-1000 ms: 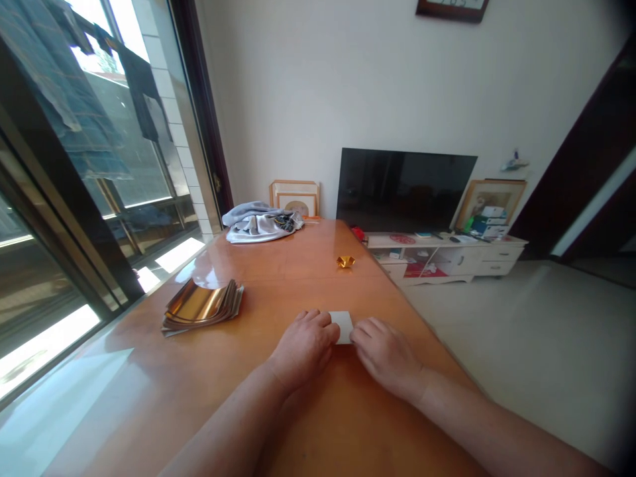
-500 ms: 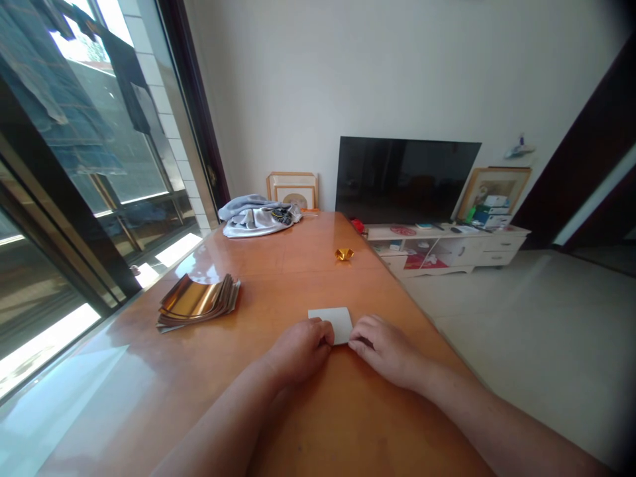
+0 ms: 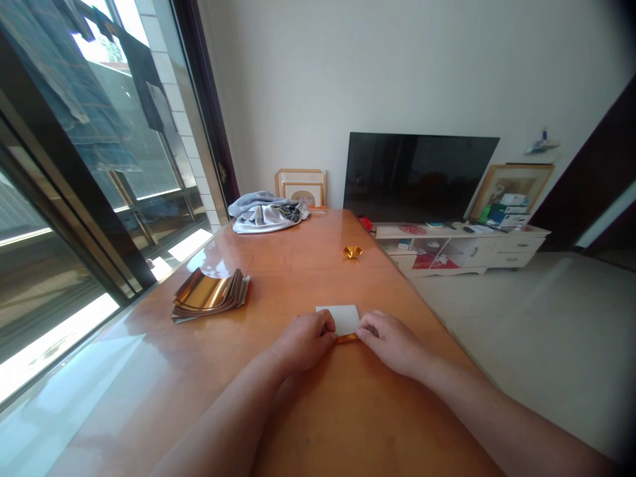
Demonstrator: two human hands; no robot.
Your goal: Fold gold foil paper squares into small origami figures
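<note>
A square of foil paper (image 3: 340,319) lies flat on the wooden table (image 3: 318,278), its white side up and a thin gold strip (image 3: 346,338) showing along its near edge. My left hand (image 3: 305,341) grips the sheet's near left corner, and my right hand (image 3: 390,343) pinches the near right corner. Both sets of fingers curl over the edge, hiding the corners. Farther up the table sits a small folded gold paper piece (image 3: 352,252). To my left lies a fanned stack of gold foil sheets (image 3: 209,293).
A crumpled grey cloth (image 3: 265,216) lies at the table's far end. Glass window doors (image 3: 99,165) run along the left side. Beyond the right edge stand a low white cabinet (image 3: 462,246) and a black television (image 3: 420,177).
A gold strip now shows along the sheet's near edge, where only white showed before. My hands sit closer to the sheet's corners, and the view has tilted slightly.
</note>
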